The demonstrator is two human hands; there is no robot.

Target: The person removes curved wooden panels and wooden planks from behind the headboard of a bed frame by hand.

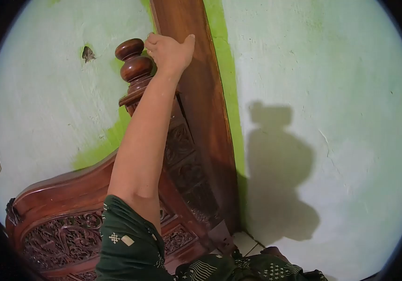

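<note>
Now the left hand point(170, 55) is up at top centre, thumb point(190, 43) spread, fingers point(151, 41) bent, any grip impossible to tell, just beside a turned wooden post point(134, 68); carved panel point(65, 236) lower left, scuffed pale-green wall point(46, 103) behind, shadow point(278, 161) right of centre, tiles point(244, 242) below.

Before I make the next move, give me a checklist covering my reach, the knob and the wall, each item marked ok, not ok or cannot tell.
1. Left hand raised beside the knob: ok.
2. Fingers firmly on the knob: cannot tell; the fingertips are not clearly visible.
3. Left hand clear of the trim: cannot tell; it overlaps the trim in this view.
4. Right hand in sight: not ok; it is out of view.
5. Wall sound left of the knob: not ok; there is a hole.
6. Sleeve off the forearm: ok; it ends near the elbow.
</note>
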